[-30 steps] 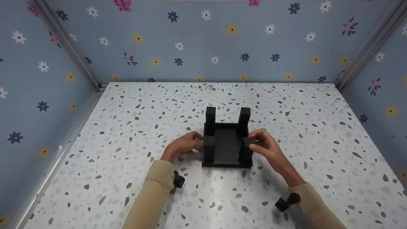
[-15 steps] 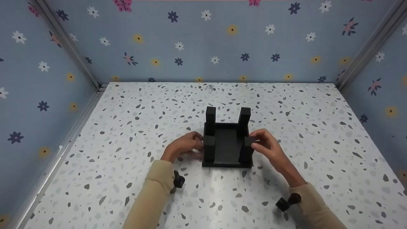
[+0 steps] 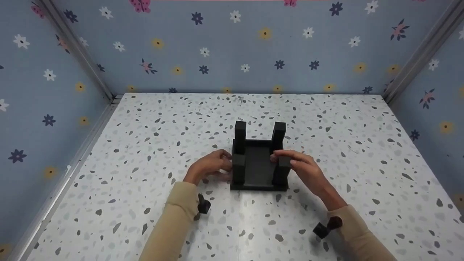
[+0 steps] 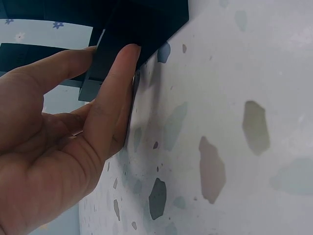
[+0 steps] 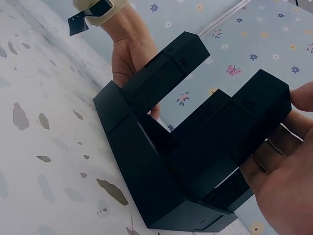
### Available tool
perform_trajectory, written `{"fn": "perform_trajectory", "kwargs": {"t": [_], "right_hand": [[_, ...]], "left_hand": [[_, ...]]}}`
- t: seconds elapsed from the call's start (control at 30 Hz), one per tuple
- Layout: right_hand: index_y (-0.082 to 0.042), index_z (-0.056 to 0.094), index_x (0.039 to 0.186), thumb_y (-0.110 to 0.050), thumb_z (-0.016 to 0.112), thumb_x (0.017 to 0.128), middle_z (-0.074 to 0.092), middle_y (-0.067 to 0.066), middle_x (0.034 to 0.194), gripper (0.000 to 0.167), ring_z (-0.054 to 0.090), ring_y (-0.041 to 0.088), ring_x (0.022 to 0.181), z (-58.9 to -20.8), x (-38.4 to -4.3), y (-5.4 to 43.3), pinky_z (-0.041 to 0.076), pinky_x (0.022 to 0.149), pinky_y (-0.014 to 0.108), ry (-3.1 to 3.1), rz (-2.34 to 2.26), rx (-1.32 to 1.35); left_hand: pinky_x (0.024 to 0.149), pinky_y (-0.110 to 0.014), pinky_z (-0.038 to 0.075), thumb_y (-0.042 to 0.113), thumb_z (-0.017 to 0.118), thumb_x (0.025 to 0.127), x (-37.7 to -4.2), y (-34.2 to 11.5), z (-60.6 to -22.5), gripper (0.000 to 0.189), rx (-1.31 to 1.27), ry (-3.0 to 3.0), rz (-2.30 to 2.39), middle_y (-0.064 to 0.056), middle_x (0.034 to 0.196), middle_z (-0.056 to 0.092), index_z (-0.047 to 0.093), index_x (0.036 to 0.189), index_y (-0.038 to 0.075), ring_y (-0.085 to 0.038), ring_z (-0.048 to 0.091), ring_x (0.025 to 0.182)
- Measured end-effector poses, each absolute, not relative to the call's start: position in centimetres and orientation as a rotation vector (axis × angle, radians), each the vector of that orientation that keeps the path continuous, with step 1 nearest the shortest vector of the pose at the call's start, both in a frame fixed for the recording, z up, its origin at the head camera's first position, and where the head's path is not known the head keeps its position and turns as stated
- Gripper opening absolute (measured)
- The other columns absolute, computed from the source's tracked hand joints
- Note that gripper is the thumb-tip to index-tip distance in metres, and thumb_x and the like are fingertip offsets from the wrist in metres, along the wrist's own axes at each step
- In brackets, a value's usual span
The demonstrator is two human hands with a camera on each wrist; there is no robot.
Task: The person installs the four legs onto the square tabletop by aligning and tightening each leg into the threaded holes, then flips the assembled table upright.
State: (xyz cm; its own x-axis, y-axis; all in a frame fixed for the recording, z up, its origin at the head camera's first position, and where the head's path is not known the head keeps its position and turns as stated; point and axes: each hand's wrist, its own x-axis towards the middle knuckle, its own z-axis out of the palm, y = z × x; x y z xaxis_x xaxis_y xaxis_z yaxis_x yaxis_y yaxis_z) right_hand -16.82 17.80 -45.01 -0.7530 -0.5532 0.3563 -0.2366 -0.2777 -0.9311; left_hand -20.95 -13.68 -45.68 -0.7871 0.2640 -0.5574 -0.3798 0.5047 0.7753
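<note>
A black square base [image 3: 259, 187] with upright square legs at its corners, like a small upturned table, sits on the table. My left hand [image 3: 212, 165] holds the base's left side; in the left wrist view its thumb [image 4: 117, 73] presses the dark side face while the other fingers reach behind it. My right hand [image 3: 308, 172] grips the near right leg [image 3: 284, 172], with the thumb on its outer side and fingers reaching round its inner side. In the right wrist view this leg [image 5: 259, 100] stands in its corner beside my fingers.
The speckled white tabletop [image 3: 163, 127] spreads around the black piece. Flower-patterned blue panels [image 3: 246, 47] enclose the back and both sides. A black device [image 3: 328, 226] is strapped at each cuff.
The near right leg leaned inward a second ago and has straightened. My right fingers have moved from the leg's top outer side round to its inner side. The left hand stays put.
</note>
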Motion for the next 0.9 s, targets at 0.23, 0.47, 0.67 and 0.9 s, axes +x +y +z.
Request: {"fn": "perform_trajectory", "kwargs": {"t": [0.23,0.47,0.67,0.9], "right_hand": [[0.018,0.042,0.129,0.003,0.025,0.097,0.060,0.021,0.119,0.039,0.054,0.031,0.115,-45.35,-16.80,17.53,0.044,0.101,0.033,1.622,-2.158,-1.037],[0.018,0.039,0.129,0.001,0.023,0.099,0.053,0.029,0.117,0.038,0.052,0.033,0.112,-45.69,-16.77,17.34,0.046,0.099,0.033,1.577,-2.190,-1.056],[0.018,0.039,0.128,0.002,0.024,0.098,0.057,0.021,0.118,0.038,0.054,0.030,0.113,-45.70,-16.76,17.28,0.046,0.099,0.032,1.565,-2.207,-1.068],[0.015,0.045,0.127,0.001,0.032,0.098,0.058,0.015,0.121,0.035,0.055,0.022,0.113,-45.46,-16.47,17.56,0.046,0.099,0.029,1.783,-2.202,-1.021]], "left_hand": [[0.087,-0.060,0.045,0.020,0.063,0.082,-20.94,-13.67,-45.86,0.047,-0.088,2.103,1.319,-0.001,0.110,0.065,0.049,0.127,0.022,-0.022,0.065,0.099],[0.082,-0.034,0.057,0.004,0.060,0.082,-20.91,-13.41,-46.13,0.045,-0.033,2.001,1.539,-0.014,0.109,0.061,0.048,0.125,0.005,-0.024,0.063,0.097],[0.082,-0.034,0.057,0.001,0.060,0.081,-20.95,-13.41,-46.15,0.046,-0.041,2.005,1.531,-0.014,0.108,0.060,0.049,0.125,0.005,-0.024,0.062,0.096],[0.082,-0.033,0.057,0.000,0.060,0.079,-20.98,-13.46,-46.23,0.048,-0.038,2.001,1.530,-0.014,0.107,0.060,0.048,0.125,0.005,-0.024,0.063,0.094]]}}
